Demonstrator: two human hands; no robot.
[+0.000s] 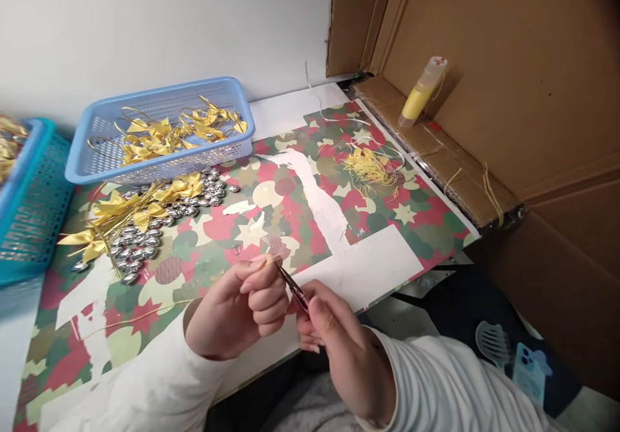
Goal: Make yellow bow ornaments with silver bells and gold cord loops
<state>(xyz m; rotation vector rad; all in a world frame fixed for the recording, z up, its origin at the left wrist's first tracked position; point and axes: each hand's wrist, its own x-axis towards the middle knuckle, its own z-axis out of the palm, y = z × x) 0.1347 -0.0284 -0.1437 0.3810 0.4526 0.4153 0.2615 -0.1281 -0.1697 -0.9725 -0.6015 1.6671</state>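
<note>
1. Slim dark tool: over desk edge, pinched by right hand.
2. Left hand: curled, thumb against forefinger at tool's tip; contents too small to tell.
3. Beyond: silver beads, yellow bows, blue basket.

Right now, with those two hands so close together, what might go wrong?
The slim dark tool in the right hand points toward the curled fingers of the left hand, so a slip might nick them. The silvery pieces lie loose beside the light-blue basket; a brush of the left sleeve could scatter them. The tube on the cardboard ledge might topple if bumped.
</note>
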